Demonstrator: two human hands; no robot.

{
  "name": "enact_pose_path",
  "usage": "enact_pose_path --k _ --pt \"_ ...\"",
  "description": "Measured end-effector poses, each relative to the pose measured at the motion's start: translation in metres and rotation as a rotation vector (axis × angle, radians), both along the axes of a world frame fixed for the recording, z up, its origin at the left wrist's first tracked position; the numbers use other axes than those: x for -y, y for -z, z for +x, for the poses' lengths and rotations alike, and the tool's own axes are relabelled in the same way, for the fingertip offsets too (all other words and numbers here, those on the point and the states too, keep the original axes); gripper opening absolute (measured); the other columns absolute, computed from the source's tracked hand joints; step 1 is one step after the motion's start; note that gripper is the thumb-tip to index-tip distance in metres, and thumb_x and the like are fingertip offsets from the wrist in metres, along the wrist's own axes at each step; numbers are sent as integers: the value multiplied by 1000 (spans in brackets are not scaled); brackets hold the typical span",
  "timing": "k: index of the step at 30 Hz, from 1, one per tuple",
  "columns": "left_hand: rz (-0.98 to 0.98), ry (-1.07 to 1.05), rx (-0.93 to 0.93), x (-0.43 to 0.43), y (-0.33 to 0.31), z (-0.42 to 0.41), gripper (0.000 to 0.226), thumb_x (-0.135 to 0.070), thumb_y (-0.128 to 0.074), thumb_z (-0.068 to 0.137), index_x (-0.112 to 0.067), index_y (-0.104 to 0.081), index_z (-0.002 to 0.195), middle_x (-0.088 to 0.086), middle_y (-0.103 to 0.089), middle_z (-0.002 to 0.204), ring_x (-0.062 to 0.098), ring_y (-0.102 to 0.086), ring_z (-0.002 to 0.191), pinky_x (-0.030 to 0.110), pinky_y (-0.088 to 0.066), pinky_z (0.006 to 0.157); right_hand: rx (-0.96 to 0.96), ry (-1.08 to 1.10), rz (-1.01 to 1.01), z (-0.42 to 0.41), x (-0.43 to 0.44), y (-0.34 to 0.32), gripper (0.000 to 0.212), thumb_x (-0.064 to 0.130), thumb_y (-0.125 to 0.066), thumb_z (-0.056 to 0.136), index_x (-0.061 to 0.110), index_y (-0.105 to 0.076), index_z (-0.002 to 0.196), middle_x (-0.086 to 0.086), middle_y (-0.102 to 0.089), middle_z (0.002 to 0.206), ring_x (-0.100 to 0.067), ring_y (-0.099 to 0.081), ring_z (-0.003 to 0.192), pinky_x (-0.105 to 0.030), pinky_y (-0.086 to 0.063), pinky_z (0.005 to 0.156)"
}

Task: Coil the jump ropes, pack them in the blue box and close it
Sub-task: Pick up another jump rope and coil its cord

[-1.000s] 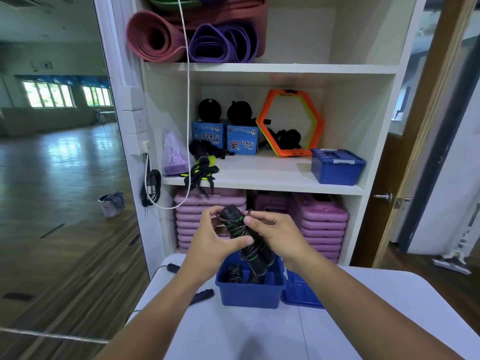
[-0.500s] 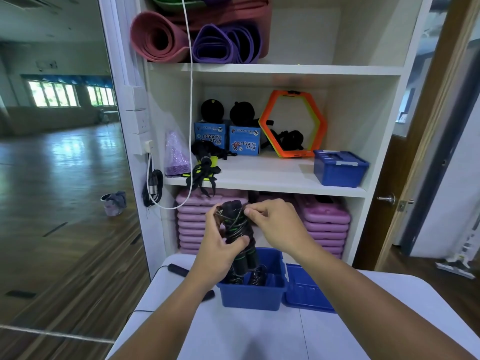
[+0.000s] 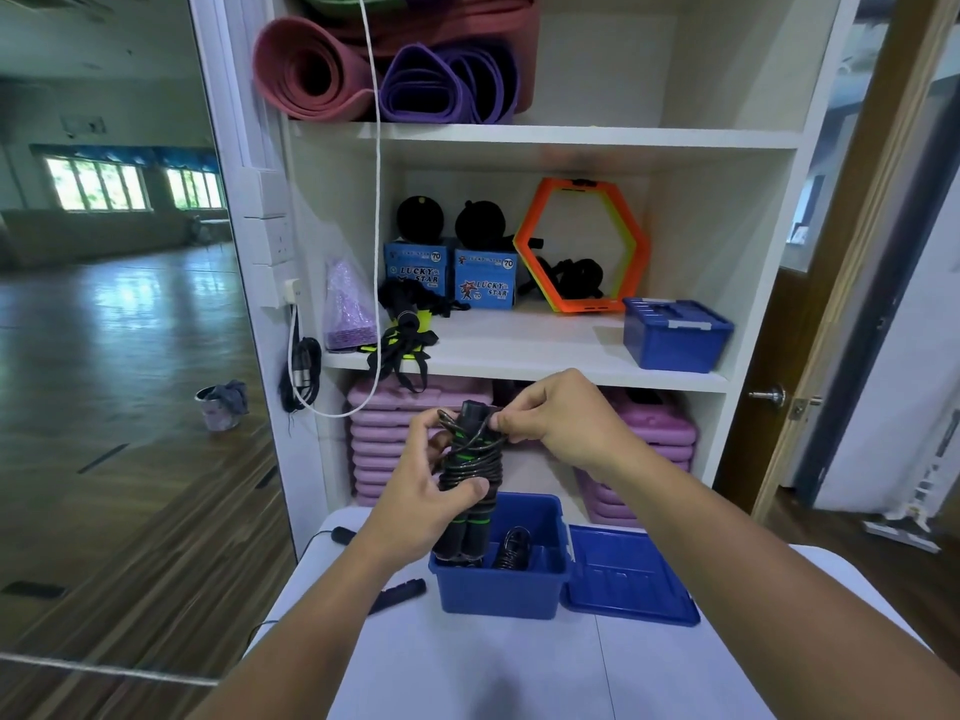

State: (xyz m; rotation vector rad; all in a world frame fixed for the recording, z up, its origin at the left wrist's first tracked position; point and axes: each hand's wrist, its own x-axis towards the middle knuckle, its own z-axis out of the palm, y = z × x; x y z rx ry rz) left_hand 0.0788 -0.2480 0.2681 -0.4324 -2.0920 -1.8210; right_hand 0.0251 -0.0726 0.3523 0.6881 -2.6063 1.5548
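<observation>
A black jump rope with green rings (image 3: 470,462) stands upright above the open blue box (image 3: 501,589), its cord wound round the two handles. My left hand (image 3: 421,496) grips the bundle at its middle. My right hand (image 3: 558,423) pinches the cord near the top of the handles. Another coiled black rope (image 3: 513,548) lies inside the box. The blue lid (image 3: 628,582) lies flat on the table right of the box. A further black rope handle (image 3: 397,595) and its cord lie on the table left of the box.
The white table (image 3: 519,667) stands against a white shelf unit. A second blue box (image 3: 675,332) with its lid on sits on the middle shelf, beside an orange hexagon ring (image 3: 582,244). Pink steppers (image 3: 415,433) are stacked behind the table. A mirror wall is at left, a door at right.
Both hands have lifted the rope bundle a little higher and turned it upright above the box. The right hand has shifted along the cord at the top of the handles.
</observation>
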Motion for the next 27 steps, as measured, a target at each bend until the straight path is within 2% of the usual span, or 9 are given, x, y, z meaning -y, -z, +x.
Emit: enact_pose_path --k 3,6,10,12,15,19,23,25,27 --pt "3 34 -7 5 -2 0 62 -5 -74 82 -35 -40 125 2 -61 119 5 -63 105 22 -53 84 160 -89 -123 -2 -4 0 13 10 -79 81 1 -74 74 -10 -72 69 -17 -66 72 -36 -57 83" --pt "-5 77 4 9 -3 -1 65 -6 -73 81 -33 -39 130 -6 -65 115 7 -63 106 23 -53 84 177 -129 -145 0 -4 3 18 5 -75 84 7 -68 67 -16 -69 74 -25 -66 76 -45 -56 90" --pt "55 133 10 13 -4 -1 70 -14 -78 74 -42 -44 129 5 -66 116 22 -65 99 37 -57 82 153 -145 -222 3 -2 5 21 -1 -71 86 9 -57 75 -9 -66 66 -20 -66 68 -52 -53 92" --pt "86 152 16 14 -4 -2 68 -14 -78 72 -44 -47 124 6 -67 112 23 -65 95 38 -56 81 176 -188 -243 3 -6 2 16 -1 -72 85 9 -59 86 -6 -67 64 -19 -67 67 -51 -53 93" --pt "113 197 34 13 -4 -3 63 -13 -78 70 -47 -53 117 0 -70 104 22 -64 90 35 -56 78 133 -198 -137 1 -11 -3 14 5 -73 86 10 -69 98 -5 -71 69 -18 -70 74 -46 -56 94" --pt "146 210 43 10 -4 -6 65 -3 -76 73 -47 -56 118 -3 -71 105 18 -66 94 32 -55 82 57 -162 -67 -2 -12 -10 6 9 -73 87 9 -74 93 -10 -71 77 -19 -69 76 -47 -57 92" --pt "145 253 68 15 -8 -5 64 -10 -78 70 -43 -56 120 0 -70 110 20 -65 96 35 -56 83 0 -161 -24 -3 -13 -11 2 16 -75 87 15 -76 85 -7 -71 77 -22 -65 74 -53 -56 91" --pt "106 280 75 17 -9 -3 64 -7 -77 73 -37 -53 124 0 -68 112 20 -63 96 35 -56 82 -46 -184 10 0 -13 -11 5 19 -75 87 15 -75 86 -2 -72 86 -21 -69 81 -48 -56 92" --pt "43 292 79 16 -10 -2 65 1 -74 77 -35 -50 126 -1 -67 113 17 -62 99 33 -55 84 -61 -217 -6 3 -13 -14 7 20 -75 87 13 -75 87 1 -69 95 -12 -70 86 -38 -56 90"
